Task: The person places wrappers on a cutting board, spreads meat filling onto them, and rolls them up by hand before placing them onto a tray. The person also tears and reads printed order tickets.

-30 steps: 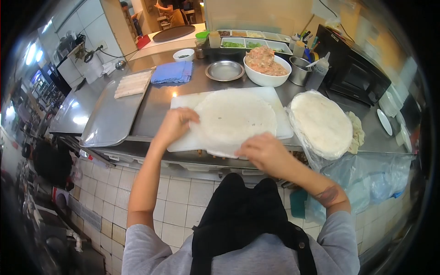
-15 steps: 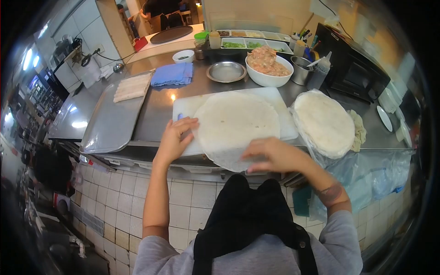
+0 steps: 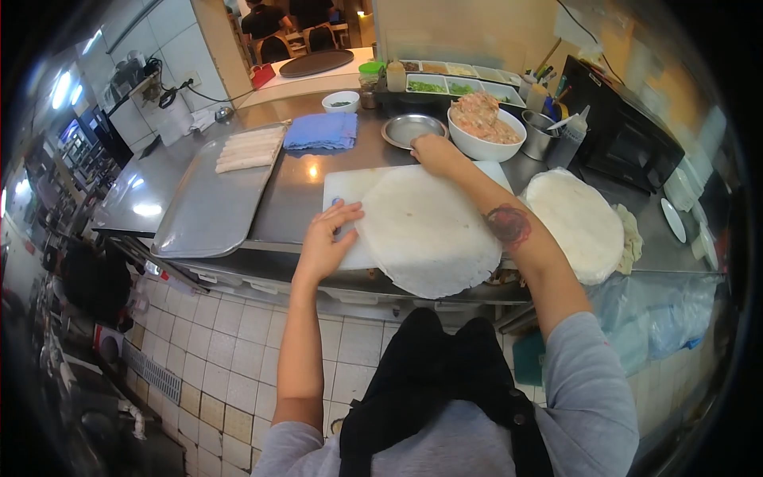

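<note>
A large round, thin white wrapper sheet lies on the white cutting board, its near edge hanging past the board. My left hand is open, fingers spread, with the fingertips at the sheet's left edge. Beyond the board, my right hand reaches to the near rim of a shallow round metal dish; its fingertips are hidden. To the right is a stack of the same round sheets on plastic. Behind my right forearm stands a white bowl heaped with pinkish, orange-flecked filling.
On the left, a metal tray holds several pale rolls. Folded blue cloths lie near a small bowl of greens. A metal container, squeeze bottle and black oven stand right. Two people work beyond the opening.
My right hand has moved from the sheet's near edge forward to the metal dish. My left hand stays at the sheet's left edge. The view has shifted slightly.
</note>
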{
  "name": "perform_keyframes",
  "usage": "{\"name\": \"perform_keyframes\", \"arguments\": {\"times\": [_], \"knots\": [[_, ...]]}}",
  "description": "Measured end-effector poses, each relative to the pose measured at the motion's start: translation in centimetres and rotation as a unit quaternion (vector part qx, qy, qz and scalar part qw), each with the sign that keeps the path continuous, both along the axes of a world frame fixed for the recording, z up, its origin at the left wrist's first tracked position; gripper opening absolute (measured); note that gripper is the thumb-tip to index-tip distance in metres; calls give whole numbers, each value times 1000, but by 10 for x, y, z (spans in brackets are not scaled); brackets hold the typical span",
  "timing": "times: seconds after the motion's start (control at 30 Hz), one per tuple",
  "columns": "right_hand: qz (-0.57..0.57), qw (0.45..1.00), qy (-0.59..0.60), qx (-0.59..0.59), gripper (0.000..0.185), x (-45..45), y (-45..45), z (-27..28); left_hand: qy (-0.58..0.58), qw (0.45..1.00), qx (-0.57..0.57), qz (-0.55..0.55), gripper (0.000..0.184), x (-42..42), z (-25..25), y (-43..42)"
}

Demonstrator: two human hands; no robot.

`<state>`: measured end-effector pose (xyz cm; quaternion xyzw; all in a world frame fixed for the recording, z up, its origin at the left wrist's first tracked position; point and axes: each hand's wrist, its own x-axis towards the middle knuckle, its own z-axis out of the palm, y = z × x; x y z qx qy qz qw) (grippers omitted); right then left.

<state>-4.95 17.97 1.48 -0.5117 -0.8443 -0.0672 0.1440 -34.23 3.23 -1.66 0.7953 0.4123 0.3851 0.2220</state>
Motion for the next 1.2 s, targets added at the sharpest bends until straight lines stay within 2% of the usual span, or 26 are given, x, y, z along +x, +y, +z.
{"name": "perform_keyframes", "arguments": {"times": [0.1,0.17,0.3,0.37,0.4,0.47,0.5,0.57,0.6,0.67,0.83,0.93,1.0,1.07,1.13,1.2], "knots": [[-14,999,28,-28,19,3,11,-1,-7,1000,-13,11,30,2,1,-1],[22,999,36,-7,19,7,12,-3,-40,998,-48,5,30,3,2,-2],[37,996,85,-10,20,5,-15,17,-26,999,-28,6,30,2,0,-1],[-41,982,175,-49,32,-12,-56,15,-22,1000,-20,9,30,1,-3,1],[-46,982,174,-49,32,-18,-72,2,-24,999,-21,4,30,1,-3,3],[27,993,114,-21,61,-26,-96,-26,-21,1000,-19,4,31,1,-2,0],[23,993,114,-25,61,-26,-102,-25,-21,1000,-23,1,31,2,1,-2],[-93,992,64,-63,88,-24,-114,-23,-38,998,-50,9,31,4,5,-5],[-94,991,63,-67,88,-20,-122,-18,-39,998,-55,9,31,4,3,-5],[-204,970,-11,-132,96,-4,-138,-3,-14,1000,-11,8,31,2,1,-4],[-259,955,-79,-123,94,30,-214,5,-21,999,-25,12,31,3,3,-6],[-245,963,-85,-77,84,35,-226,22,-38,998,-41,14,30,4,4,-7],[-241,933,-154,-220,65,23,-206,62,-40,998,-35,16,29,2,0,-3],[-196,974,-74,-91,46,27,-157,47,-40,999,27,-10,28,-3,-10,3],[-82,996,19,5,37,22,-99,37,-61,998,16,-6,27,-4,-9,3],[-37,998,31,30,32,13,-48,21,-81,997,9,-1,27,-2,-6,0]]}}
